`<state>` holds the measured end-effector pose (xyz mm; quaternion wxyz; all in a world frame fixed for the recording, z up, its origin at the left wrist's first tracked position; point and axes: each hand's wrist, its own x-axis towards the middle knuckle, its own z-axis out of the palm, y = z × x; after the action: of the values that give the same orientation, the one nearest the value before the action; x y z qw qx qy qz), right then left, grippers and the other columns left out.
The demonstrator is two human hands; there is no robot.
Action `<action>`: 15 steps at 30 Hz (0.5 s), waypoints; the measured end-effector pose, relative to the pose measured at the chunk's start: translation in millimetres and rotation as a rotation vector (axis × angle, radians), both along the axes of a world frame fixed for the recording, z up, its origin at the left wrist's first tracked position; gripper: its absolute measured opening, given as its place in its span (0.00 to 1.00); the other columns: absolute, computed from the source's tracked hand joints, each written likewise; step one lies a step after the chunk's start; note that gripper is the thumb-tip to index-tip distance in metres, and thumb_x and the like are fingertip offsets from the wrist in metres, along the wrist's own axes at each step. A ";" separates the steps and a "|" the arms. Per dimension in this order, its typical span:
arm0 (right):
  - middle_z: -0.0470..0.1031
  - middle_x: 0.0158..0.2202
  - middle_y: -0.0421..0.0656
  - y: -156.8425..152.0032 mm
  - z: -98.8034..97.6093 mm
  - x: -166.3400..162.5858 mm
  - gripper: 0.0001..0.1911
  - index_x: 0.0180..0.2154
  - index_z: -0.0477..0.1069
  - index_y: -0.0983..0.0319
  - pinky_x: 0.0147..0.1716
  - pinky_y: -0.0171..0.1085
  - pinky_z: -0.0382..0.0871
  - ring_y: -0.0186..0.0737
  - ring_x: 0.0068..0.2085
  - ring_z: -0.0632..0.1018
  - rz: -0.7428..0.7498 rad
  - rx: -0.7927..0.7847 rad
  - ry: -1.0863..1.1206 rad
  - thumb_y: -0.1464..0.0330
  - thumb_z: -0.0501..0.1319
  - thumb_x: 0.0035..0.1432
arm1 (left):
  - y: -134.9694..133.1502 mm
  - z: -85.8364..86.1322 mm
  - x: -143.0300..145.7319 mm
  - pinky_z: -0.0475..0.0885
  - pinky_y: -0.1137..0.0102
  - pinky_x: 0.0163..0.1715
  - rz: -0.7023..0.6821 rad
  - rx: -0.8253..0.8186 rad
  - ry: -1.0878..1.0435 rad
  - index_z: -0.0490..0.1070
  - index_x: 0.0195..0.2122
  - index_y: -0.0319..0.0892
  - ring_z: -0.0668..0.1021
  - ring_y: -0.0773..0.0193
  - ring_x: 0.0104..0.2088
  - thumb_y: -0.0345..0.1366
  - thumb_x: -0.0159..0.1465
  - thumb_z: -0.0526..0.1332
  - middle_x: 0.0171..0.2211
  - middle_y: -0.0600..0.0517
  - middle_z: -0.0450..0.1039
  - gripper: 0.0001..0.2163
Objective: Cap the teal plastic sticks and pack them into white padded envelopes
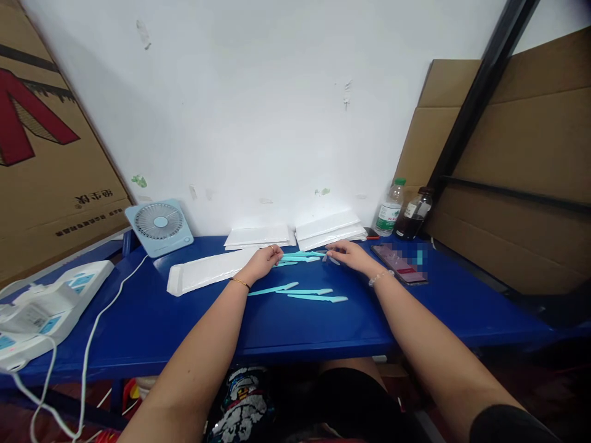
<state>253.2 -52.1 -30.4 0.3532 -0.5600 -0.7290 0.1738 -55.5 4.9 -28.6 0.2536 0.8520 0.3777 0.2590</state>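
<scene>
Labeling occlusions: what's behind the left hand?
The long white envelope runs in behind the left hand; teal sticks emerge beside it. The envelope's covered part and any covered stick ends can't be seen.

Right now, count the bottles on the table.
2: a green-capped bottle behind the lit phone, and a bottle of dark liquid just right of it. None seems hidden.

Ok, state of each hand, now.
Left hand: fingers curled at the left ends of the upper teal sticks; grip cannot be told.
Right hand: fingers bent near their right ends; grip cannot be told.
</scene>
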 end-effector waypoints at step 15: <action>0.76 0.28 0.43 2.4 -4.9 -3.2 0.20 0.35 0.76 0.65 0.27 0.33 0.62 0.35 0.26 0.71 0.002 -0.123 0.088 0.54 0.60 0.52 | 2.1 0.5 -3.6 0.65 0.69 0.32 0.086 0.057 0.017 0.67 0.34 0.42 0.70 0.64 0.28 0.42 0.64 0.48 0.26 0.53 0.69 0.12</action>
<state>250.1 -49.7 -35.3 0.3495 -0.5718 -0.7013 0.2429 -59.2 7.0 -28.0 0.2146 0.8440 0.4086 0.2732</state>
